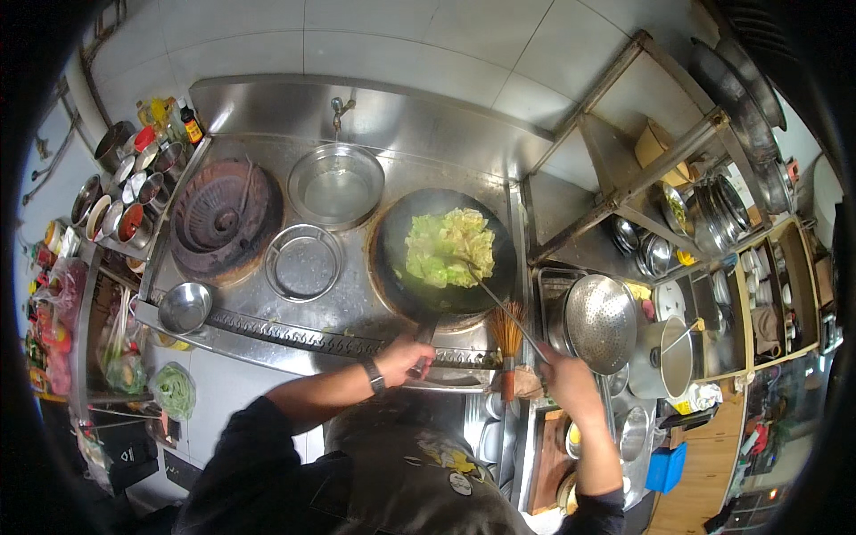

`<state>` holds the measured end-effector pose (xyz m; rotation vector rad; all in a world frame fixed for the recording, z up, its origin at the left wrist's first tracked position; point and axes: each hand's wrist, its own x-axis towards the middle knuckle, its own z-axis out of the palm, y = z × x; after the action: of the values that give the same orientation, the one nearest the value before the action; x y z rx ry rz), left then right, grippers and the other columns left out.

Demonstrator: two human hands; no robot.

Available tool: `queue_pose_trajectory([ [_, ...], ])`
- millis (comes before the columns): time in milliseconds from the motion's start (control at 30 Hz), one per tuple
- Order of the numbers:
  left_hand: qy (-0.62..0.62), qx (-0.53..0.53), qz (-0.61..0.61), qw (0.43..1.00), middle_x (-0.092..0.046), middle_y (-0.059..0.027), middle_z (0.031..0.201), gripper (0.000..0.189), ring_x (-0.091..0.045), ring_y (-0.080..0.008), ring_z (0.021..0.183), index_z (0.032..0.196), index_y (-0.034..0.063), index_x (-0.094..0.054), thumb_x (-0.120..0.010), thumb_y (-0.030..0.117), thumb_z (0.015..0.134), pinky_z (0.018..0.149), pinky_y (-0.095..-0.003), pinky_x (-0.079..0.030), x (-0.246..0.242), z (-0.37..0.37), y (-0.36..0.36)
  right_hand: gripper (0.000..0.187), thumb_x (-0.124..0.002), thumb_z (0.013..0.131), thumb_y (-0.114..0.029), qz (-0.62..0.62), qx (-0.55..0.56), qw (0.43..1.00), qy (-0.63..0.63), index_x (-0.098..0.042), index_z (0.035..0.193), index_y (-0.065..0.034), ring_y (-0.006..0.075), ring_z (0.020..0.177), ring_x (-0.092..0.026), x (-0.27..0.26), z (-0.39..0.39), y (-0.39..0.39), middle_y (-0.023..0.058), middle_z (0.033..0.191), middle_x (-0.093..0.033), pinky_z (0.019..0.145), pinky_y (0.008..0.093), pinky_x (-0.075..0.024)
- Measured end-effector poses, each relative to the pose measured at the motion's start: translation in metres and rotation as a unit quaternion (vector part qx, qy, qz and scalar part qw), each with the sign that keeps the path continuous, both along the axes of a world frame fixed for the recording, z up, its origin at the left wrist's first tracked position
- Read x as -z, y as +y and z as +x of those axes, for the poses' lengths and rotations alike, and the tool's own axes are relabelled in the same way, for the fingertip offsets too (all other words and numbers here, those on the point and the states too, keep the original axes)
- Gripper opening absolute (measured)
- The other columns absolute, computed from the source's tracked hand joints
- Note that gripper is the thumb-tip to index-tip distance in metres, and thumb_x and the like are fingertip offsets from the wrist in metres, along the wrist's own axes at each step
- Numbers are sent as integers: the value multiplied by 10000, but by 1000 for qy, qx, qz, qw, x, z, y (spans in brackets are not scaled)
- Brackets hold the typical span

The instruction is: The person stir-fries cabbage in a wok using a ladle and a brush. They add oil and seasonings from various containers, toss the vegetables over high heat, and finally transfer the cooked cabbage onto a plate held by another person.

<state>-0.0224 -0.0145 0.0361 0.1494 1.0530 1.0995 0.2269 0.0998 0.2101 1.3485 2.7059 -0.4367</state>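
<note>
A dark wok (401,294) sits on the right burner, with pale green leafy vegetable pieces (448,247) heaped in it and steam above them. My left hand (405,361), with a dark band at the wrist, grips the wok's handle (425,334) at the near rim. My right hand (572,384) is closed around the long metal handle of a ladle or spatula (505,307); its working end lies among the leaves, partly hidden by them. A bamboo wok brush (507,334) stands between the wok and my right hand.
Left of the wok are a water-filled metal basin (334,187), a smaller round metal pan (304,264) and an unused burner (224,217). A metal bowl (185,308) rests at the front left. A perforated strainer (600,324) and large pot (672,358) stand at right. A faucet (339,114) overhangs the basin.
</note>
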Motion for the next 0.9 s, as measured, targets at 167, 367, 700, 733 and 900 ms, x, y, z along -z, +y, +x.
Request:
queue_pose_trajectory([
  [167,-37,45,-37,998,-542,-73,590,135,-542,-188,518,677,54,-566,-614,120,785,482,-330,-440,-14,-13,8,393,-545,826,-110,25,-97,995,-13,-566,1217,-130,397,704,-609,-17,11,7,232,744,-615,657,472,-489],
  [367,150,73,136,977,-526,-58,545,180,-531,-164,475,611,36,-515,-571,62,779,458,-311,-418,46,13,-50,447,-506,853,-93,148,-62,987,11,-485,1299,-118,367,594,-604,52,1,2,215,667,-600,535,443,-481],
  [700,88,-19,62,994,-535,-99,581,134,-529,-198,456,701,1,-485,-613,29,727,402,-329,-387,35,-6,10,440,-562,828,-53,30,-38,998,-39,-515,1266,-62,399,739,-605,50,23,-7,259,790,-601,654,446,-478],
  [733,85,-7,74,994,-534,-100,586,134,-531,-199,459,718,1,-486,-616,32,729,406,-332,-392,37,-9,13,419,-551,848,-59,43,-69,993,82,-517,1266,-63,354,649,-604,82,24,10,220,727,-604,587,414,-475],
  [900,214,2,118,970,-557,-95,583,216,-561,-182,456,822,-37,-508,-631,126,752,414,-305,-425,81,0,18,355,-517,916,-98,-307,339,818,350,-534,1269,-129,79,375,-381,88,39,7,-2,555,-474,334,219,-296],
])
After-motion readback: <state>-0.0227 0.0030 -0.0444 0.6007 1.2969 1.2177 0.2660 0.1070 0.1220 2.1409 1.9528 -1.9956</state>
